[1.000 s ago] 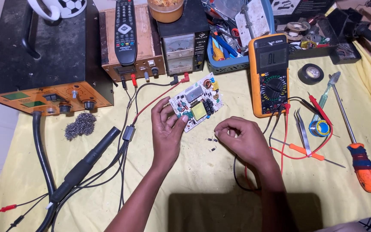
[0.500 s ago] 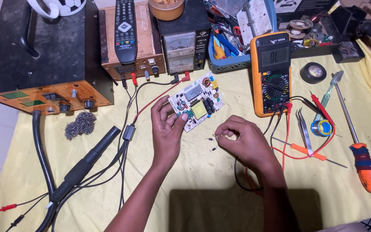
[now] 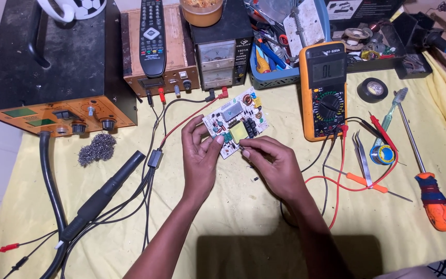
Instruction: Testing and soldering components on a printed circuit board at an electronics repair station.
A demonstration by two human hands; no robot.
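Resting between both hands [image 3: 236,160], tilted circuit board [image 3: 236,121] on yellow cloth [image 3: 233,227].

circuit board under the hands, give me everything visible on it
The circuit board is a small white rectangle, lying flat and turned at an angle on the yellow cloth, in front of the power supply. It carries a pale yellow block, a grey block, a copper-wound ring, black cylinders and small coloured parts. The left hand touches its near left edge with thumb and fingers; the right hand has its fingertips pinched at the near edge. What they pinch is too small to tell.
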